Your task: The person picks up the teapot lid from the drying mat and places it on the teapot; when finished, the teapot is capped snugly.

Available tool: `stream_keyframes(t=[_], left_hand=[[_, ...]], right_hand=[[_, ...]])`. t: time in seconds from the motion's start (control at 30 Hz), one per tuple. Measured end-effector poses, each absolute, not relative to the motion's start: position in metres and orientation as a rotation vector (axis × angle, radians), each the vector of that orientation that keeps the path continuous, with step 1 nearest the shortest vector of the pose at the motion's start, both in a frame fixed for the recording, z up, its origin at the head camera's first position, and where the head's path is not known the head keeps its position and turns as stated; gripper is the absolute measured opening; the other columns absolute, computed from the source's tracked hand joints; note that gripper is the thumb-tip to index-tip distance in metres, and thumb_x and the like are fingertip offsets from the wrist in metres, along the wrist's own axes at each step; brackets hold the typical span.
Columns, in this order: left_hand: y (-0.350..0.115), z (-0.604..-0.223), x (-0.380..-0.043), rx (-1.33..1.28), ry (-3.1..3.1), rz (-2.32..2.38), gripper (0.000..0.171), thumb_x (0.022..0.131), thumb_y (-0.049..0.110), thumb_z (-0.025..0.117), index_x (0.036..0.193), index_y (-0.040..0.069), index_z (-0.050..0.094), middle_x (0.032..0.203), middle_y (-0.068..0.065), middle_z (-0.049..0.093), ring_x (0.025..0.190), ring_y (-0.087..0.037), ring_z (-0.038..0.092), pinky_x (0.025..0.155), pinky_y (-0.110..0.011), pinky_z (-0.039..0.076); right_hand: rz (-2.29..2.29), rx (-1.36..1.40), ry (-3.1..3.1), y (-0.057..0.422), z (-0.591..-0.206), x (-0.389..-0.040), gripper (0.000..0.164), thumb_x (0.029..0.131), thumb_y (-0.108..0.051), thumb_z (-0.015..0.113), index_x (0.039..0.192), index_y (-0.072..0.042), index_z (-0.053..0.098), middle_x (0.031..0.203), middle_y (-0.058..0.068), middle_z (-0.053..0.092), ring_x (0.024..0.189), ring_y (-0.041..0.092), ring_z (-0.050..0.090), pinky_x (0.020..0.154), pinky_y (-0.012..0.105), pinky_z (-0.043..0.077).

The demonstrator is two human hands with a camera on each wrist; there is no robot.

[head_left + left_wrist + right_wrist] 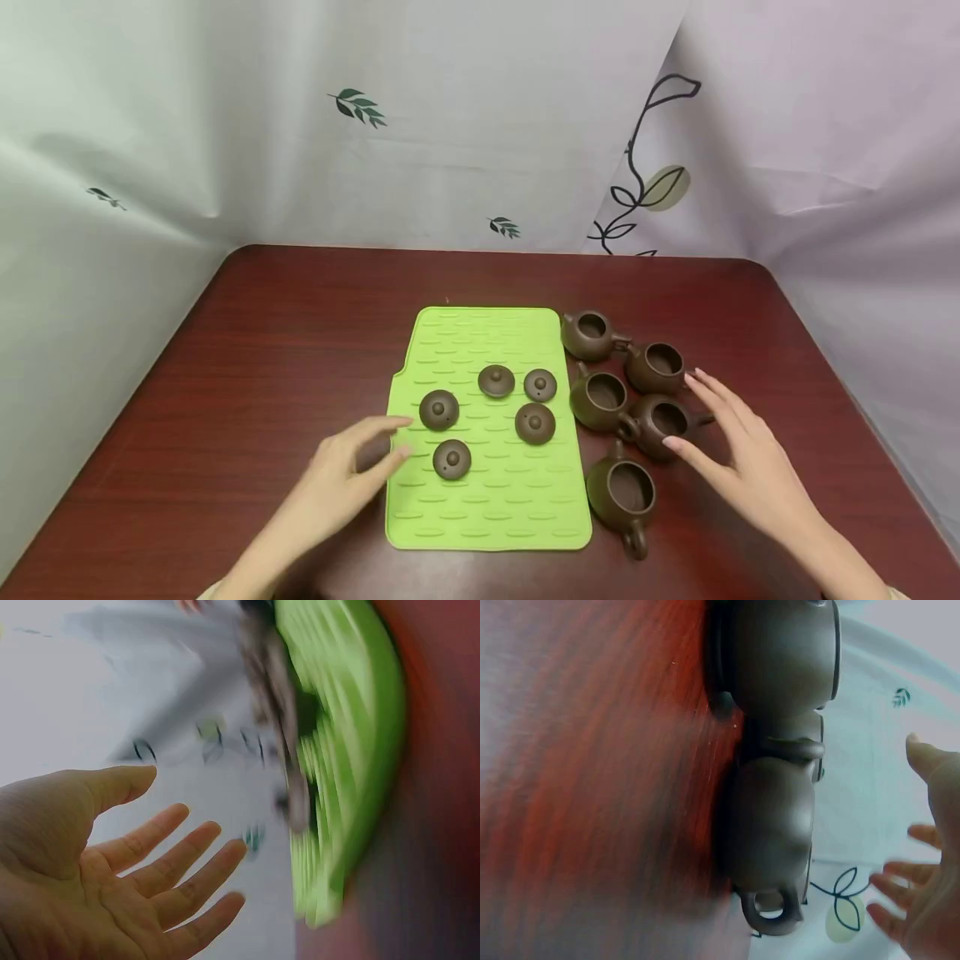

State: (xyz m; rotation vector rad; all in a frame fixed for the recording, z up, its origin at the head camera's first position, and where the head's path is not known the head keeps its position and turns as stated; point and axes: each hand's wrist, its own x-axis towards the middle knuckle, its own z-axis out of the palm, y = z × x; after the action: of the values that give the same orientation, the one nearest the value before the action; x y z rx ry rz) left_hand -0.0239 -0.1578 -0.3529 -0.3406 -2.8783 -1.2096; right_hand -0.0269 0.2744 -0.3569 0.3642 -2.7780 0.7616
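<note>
My left hand hovers at the left edge of a green mat, thumb and fingers spread, holding nothing. Nearest to it are two round brown teapot lids, an upper lid and a lower lid. Several such lids lie knob-up on the mat. On the right, my right hand is held with fingers apart around the handle side of a brown lidless teapot; no grip shows. In the right wrist view its fingers stand away from the teapot. The left wrist view shows the left palm bare.
Several lidless teapots crowd the mat's right side, among them a front teapot with its handle toward me and a back teapot. All this is on a dark red wooden table. A pale curtain with leaf prints hangs behind.
</note>
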Motion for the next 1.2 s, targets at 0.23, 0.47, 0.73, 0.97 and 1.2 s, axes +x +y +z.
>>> stream_keyframes(t=[0.23,0.47,0.73,0.97,1.2], left_hand=[[-0.136,-0.362,-0.02,-0.478,-2.866,-1.348,0.03,0.084,0.035,0.069,0.113,0.027,0.065,0.107,0.018,0.064,0.103,-0.003,0.058,0.089,-0.036,0.047],[-0.135,-0.373,-0.023,-0.575,-2.906,-1.332,0.031,0.083,0.027,0.071,0.113,0.029,0.064,0.108,0.02,0.062,0.105,-0.005,0.057,0.09,-0.038,0.046],[-0.128,-0.38,-0.025,-0.53,-2.934,-1.134,0.035,0.078,0.023,0.076,0.11,0.03,0.065,0.106,0.019,0.063,0.099,-0.006,0.06,0.08,-0.035,0.049],[-0.12,-0.382,-0.033,-0.45,-2.975,-0.951,0.03,0.076,0.02,0.077,0.104,0.026,0.068,0.104,0.015,0.064,0.097,-0.01,0.062,0.076,-0.038,0.051],[-0.115,-0.38,-0.037,-0.533,-3.029,-0.751,0.024,0.08,0.026,0.074,0.103,0.025,0.072,0.104,0.011,0.065,0.093,-0.01,0.063,0.068,-0.04,0.052]], right_hand=[[0.876,0.604,-2.725,0.275,-0.367,-0.01,0.079,0.066,-0.013,0.084,0.136,-0.013,0.048,0.138,0.005,0.047,0.13,-0.005,0.032,0.097,0.002,0.022],[0.981,0.744,-2.749,0.262,-0.382,0.0,0.083,0.065,-0.024,0.085,0.137,-0.012,0.047,0.138,0.002,0.046,0.129,-0.005,0.033,0.095,0.002,0.024],[1.001,0.729,-2.769,0.254,-0.39,0.003,0.081,0.066,-0.029,0.084,0.136,-0.016,0.047,0.132,-0.002,0.051,0.123,-0.006,0.038,0.092,0.002,0.026],[0.97,0.573,-2.951,0.25,-0.39,0.007,0.063,0.078,-0.035,0.075,0.134,-0.032,0.046,0.128,-0.016,0.051,0.115,-0.004,0.048,0.086,0.021,0.045],[1.032,0.482,-3.014,0.249,-0.387,0.006,0.058,0.079,-0.039,0.073,0.13,-0.035,0.046,0.123,-0.016,0.055,0.109,0.003,0.056,0.082,0.027,0.049]])
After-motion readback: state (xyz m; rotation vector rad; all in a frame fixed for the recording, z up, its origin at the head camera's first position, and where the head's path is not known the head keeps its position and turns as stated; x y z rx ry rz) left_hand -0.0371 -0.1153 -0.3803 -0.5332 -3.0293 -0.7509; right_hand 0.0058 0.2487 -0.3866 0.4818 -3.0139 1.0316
